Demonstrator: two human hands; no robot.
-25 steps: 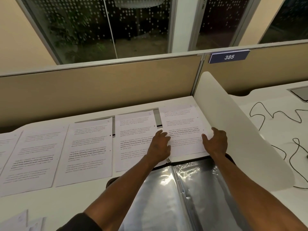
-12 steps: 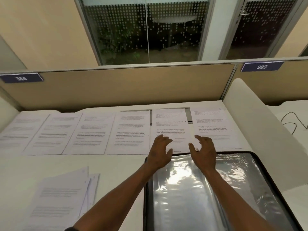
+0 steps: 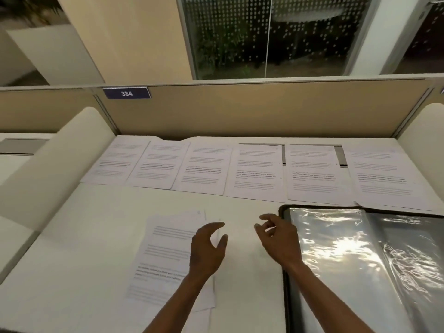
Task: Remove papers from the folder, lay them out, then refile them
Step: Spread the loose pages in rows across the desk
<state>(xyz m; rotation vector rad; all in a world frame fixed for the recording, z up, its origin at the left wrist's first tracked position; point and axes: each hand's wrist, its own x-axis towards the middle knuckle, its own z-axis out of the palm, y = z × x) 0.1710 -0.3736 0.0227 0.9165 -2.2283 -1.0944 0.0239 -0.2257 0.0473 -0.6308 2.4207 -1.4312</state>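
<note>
Fingers of both hands loosely spread, holding nothing; left hand (image 3: 206, 251) over paper stack (image 3: 163, 258); right hand (image 3: 278, 239) beside folder (image 3: 360, 272)

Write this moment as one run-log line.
left hand: open, over paper stack | right hand: open, empty, beside folder | six sheets in row

Six printed sheets (image 3: 257, 171) lie in a row along the back of one white desk (image 3: 84, 236). One loose stack (image 3: 165, 255) and one open folder (image 3: 360, 260) sit nearer, with two hands between: left hand (image 3: 206, 251), right hand (image 3: 278, 239).
</note>
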